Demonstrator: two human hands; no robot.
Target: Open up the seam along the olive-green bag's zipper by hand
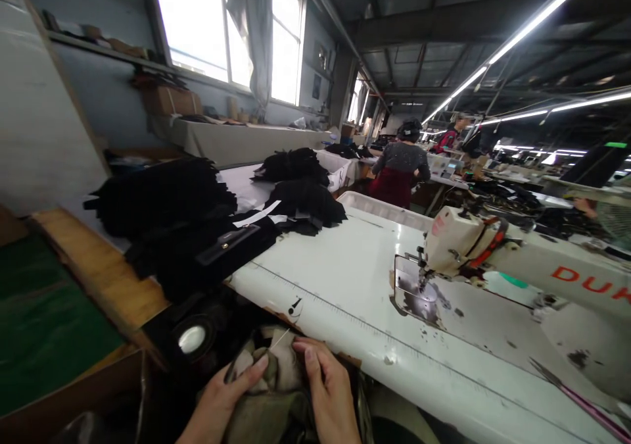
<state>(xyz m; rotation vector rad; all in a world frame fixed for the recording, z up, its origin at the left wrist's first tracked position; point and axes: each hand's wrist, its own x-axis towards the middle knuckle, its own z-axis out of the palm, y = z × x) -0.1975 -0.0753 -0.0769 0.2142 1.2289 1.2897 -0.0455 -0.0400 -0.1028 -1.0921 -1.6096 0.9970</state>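
Note:
Both my hands are low at the bottom of the view, below the table's front edge. My left hand pinches a bunched piece of beige and olive fabric between thumb and fingers. My right hand grips the same fabric, fingers curled, and a thin white strand rises from between them. The sewing machine stands to the right on the white table, its needle over the metal plate.
Stacks of black cut fabric lie on the table's left, with more black piles further back. A wooden board runs along the left. Scissors rest at right. Other people work at machines behind.

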